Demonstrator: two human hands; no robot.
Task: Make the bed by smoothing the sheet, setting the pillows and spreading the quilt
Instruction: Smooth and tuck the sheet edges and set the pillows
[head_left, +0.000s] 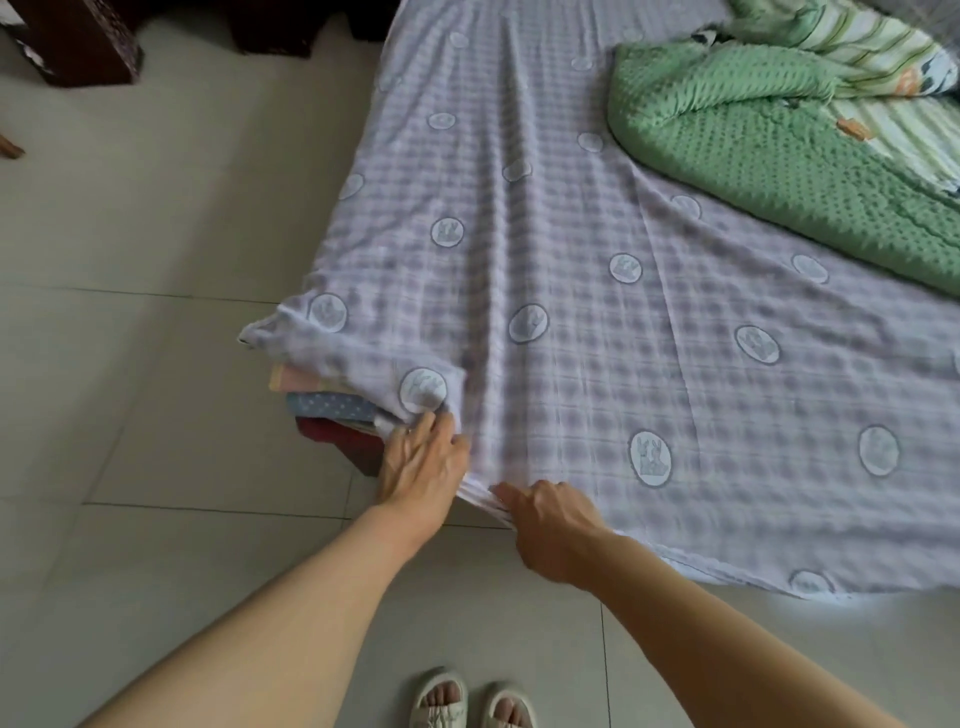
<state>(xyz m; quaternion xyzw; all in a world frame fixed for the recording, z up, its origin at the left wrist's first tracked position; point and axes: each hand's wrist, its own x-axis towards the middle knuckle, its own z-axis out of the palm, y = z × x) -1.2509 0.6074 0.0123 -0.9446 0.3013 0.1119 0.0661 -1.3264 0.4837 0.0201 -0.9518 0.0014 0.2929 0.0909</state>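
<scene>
Fingers of my left hand (423, 467) curl into the gathered hem of the sheet (597, 322) at the bed's near left corner, closed on a bunch of cloth; my right hand (553, 525) sits just beside it, fist pinched shut on the same edge. Thin, light and limp, the sheet should slide easily over the mattress but crease wherever I let it slack, so the hem and corners look like the best places to pull from. Long ridges run from my grip toward the far end. Under the corner show stacked layers (332, 400), perhaps mats or folded cloth; blur hides which. A green quilt (753, 135) lies heaped at the far right, weighing on the sheet there. Tiled floor (156, 364) spreads to the left.
</scene>
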